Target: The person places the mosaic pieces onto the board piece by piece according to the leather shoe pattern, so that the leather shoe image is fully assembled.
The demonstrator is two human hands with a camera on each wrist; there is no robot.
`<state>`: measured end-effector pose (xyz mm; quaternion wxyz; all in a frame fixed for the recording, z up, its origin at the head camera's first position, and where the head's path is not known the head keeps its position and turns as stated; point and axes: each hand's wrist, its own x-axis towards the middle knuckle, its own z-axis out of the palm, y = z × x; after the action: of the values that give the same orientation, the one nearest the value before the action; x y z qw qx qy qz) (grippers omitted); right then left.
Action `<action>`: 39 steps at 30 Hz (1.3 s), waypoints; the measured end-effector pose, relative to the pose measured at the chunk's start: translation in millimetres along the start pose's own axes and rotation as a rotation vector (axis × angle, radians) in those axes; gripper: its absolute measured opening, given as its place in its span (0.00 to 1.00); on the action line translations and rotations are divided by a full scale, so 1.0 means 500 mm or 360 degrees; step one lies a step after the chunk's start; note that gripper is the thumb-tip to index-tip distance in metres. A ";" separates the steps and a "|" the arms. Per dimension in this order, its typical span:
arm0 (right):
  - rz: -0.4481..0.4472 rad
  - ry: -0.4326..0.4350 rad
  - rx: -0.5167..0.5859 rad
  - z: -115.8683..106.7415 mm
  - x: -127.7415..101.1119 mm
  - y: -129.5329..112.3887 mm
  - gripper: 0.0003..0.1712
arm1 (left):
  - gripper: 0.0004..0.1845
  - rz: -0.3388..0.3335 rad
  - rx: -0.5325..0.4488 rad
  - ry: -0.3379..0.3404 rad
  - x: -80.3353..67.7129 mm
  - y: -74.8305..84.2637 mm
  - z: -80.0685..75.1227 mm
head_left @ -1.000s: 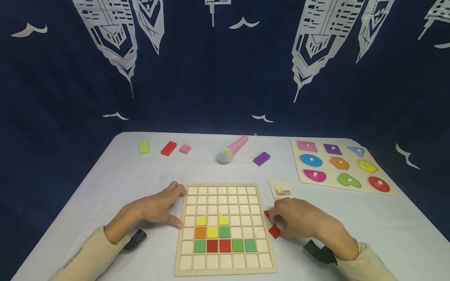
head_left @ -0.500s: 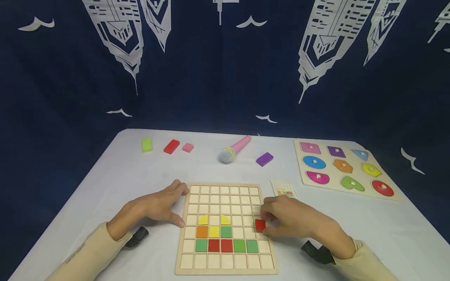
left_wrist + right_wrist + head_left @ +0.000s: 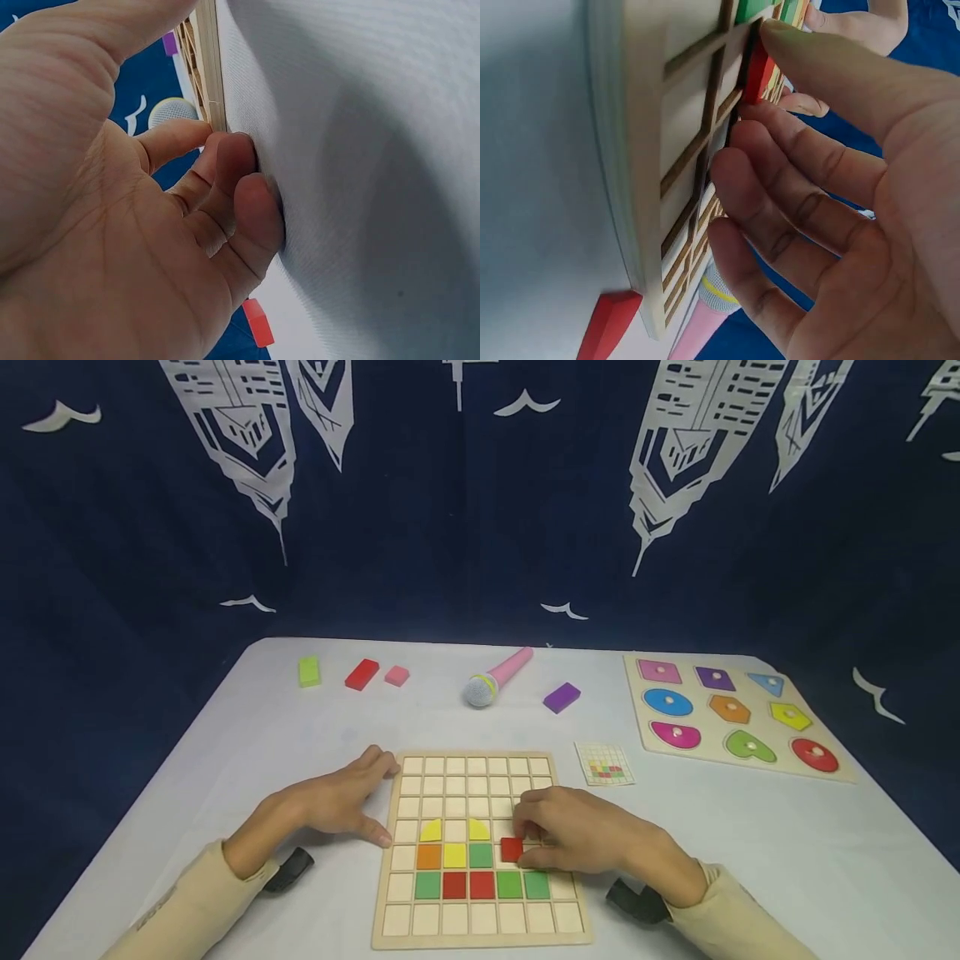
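Note:
A wooden grid board (image 3: 480,923) lies near the table's front edge, with yellow, orange, green and red tiles set in its lower rows. My right hand (image 3: 577,835) pinches a red square tile (image 3: 512,849) over the board, just right of the green tile in the orange-yellow-green row; the same red tile (image 3: 759,71) shows between thumb and fingers in the right wrist view. My left hand (image 3: 333,802) lies flat on the table, fingers resting against the board's left edge (image 3: 210,82).
A small pattern card (image 3: 604,764) lies right of the board. A shape puzzle board (image 3: 731,714) sits at the far right. A pink toy microphone (image 3: 495,677), a purple block (image 3: 561,697), and green (image 3: 308,671), red (image 3: 362,674) and pink (image 3: 396,675) blocks lie along the back.
My right hand has carried the red tile leftward from the table beside the board to over the grid. The left hand has stayed put.

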<state>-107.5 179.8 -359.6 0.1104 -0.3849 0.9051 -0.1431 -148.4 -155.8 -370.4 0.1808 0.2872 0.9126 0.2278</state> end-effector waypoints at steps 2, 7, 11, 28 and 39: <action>-0.0019 0.0021 -0.0004 0.002 0.002 -0.003 0.09 | 0.44 0.0003 -0.0002 0.0003 -0.001 0.000 -0.001; -0.0021 0.0024 -0.0012 0.007 0.005 -0.010 0.09 | 0.43 0.0019 -0.0013 0.0007 -0.003 0.000 0.000; -0.0022 0.0011 -0.0051 0.008 0.001 -0.016 0.09 | 0.43 0.0024 -0.0010 0.0010 -0.003 0.001 0.001; -0.0021 -0.0095 -0.0006 -0.020 -0.036 -0.040 0.16 | 0.43 0.0013 0.0011 0.0016 -0.003 0.001 0.001; 0.0328 0.0044 0.0027 -0.060 -0.078 0.076 0.20 | 0.44 0.0005 0.0025 0.0003 -0.004 0.000 0.000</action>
<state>-115.5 238.4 -341.3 0.1153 -0.2868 0.9401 -0.1440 -147.0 -156.8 -369.7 0.1773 0.2898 0.9142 0.2211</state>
